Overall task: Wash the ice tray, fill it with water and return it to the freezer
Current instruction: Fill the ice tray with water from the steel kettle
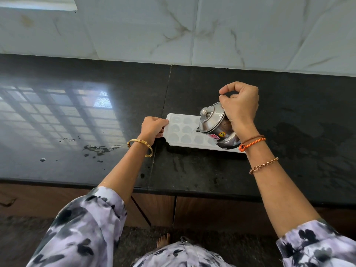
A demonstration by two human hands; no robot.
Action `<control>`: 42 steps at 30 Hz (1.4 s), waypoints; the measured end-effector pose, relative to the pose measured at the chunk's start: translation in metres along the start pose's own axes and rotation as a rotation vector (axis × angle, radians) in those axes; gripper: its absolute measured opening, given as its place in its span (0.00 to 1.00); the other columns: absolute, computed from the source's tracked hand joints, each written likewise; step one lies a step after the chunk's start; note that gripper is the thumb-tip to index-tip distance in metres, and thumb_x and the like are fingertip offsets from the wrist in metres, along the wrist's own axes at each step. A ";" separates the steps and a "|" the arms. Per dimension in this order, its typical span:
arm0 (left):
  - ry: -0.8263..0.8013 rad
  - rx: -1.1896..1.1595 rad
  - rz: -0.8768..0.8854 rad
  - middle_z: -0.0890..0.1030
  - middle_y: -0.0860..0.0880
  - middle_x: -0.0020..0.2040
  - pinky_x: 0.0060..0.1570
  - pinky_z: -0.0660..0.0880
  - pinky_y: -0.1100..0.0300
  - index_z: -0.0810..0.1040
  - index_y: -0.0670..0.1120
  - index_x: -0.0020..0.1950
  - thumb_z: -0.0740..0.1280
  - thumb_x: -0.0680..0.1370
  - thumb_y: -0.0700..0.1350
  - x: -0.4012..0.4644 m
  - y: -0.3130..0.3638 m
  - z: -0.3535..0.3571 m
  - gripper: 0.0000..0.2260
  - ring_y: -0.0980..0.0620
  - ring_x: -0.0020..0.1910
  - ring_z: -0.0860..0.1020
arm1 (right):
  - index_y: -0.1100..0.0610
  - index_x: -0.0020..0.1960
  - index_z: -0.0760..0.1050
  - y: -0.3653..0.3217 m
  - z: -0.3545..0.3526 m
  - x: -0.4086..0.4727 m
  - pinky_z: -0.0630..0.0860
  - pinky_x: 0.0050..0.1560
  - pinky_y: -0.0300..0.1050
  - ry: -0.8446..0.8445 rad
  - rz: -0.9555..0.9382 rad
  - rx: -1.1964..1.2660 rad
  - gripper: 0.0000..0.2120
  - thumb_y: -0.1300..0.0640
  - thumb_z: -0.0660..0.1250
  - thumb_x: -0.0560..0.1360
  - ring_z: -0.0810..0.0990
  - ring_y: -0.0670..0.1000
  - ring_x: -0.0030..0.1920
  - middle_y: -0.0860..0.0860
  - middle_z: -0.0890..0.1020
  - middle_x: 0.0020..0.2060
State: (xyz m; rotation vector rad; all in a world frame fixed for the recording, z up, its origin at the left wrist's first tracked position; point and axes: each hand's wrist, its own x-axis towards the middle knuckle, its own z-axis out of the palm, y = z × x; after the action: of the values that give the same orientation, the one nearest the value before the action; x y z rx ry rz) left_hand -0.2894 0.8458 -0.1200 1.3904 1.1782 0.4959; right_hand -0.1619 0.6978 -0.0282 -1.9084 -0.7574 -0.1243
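A white ice tray (179, 130) with round cells lies flat on the black counter (115, 116). My left hand (153, 129) grips the tray's left end tab. My right hand (239, 108) holds a lidded steel kettle (215, 125) by its handle, tilted to the left over the tray's right half. Its spout points down at the middle cells, and a thin stream of water runs from it. The tray's right end is hidden behind the kettle and my wrist.
Water puddles and drops (100, 148) lie on the counter left of the tray, and damp streaks (308, 135) mark it on the right. A marble-tiled wall (192, 31) rises behind. Wooden cabinet doors (212, 211) sit below the counter edge.
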 end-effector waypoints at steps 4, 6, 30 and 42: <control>0.012 0.024 0.005 0.76 0.49 0.37 0.32 0.74 0.64 0.75 0.43 0.39 0.65 0.76 0.41 0.000 0.001 0.002 0.07 0.55 0.36 0.76 | 0.54 0.39 0.78 0.005 -0.004 -0.001 0.65 0.29 0.21 0.018 0.010 -0.016 0.08 0.66 0.67 0.69 0.74 0.43 0.27 0.47 0.77 0.29; 0.029 0.030 0.000 0.76 0.49 0.37 0.32 0.74 0.64 0.75 0.43 0.39 0.64 0.76 0.41 0.000 0.001 0.004 0.06 0.54 0.37 0.77 | 0.55 0.39 0.78 0.008 -0.006 -0.001 0.64 0.29 0.19 0.026 0.011 -0.028 0.07 0.67 0.67 0.69 0.74 0.43 0.27 0.48 0.77 0.28; 0.084 0.024 0.030 0.74 0.48 0.33 0.35 0.74 0.62 0.73 0.44 0.32 0.65 0.75 0.39 -0.002 -0.001 0.005 0.11 0.52 0.34 0.74 | 0.57 0.41 0.79 0.010 -0.017 0.003 0.64 0.31 0.16 0.023 0.005 -0.077 0.06 0.66 0.67 0.71 0.73 0.42 0.28 0.48 0.78 0.32; 0.095 0.012 0.031 0.75 0.49 0.34 0.36 0.75 0.62 0.73 0.45 0.32 0.65 0.75 0.40 -0.002 -0.002 0.006 0.11 0.53 0.34 0.75 | 0.57 0.42 0.80 0.012 -0.022 0.002 0.61 0.29 0.18 0.027 0.002 -0.115 0.06 0.66 0.67 0.71 0.73 0.41 0.28 0.47 0.78 0.33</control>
State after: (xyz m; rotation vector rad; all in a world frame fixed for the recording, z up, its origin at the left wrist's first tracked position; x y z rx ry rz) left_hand -0.2853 0.8409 -0.1223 1.4103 1.2390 0.5827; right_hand -0.1486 0.6773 -0.0267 -2.0119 -0.7445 -0.1958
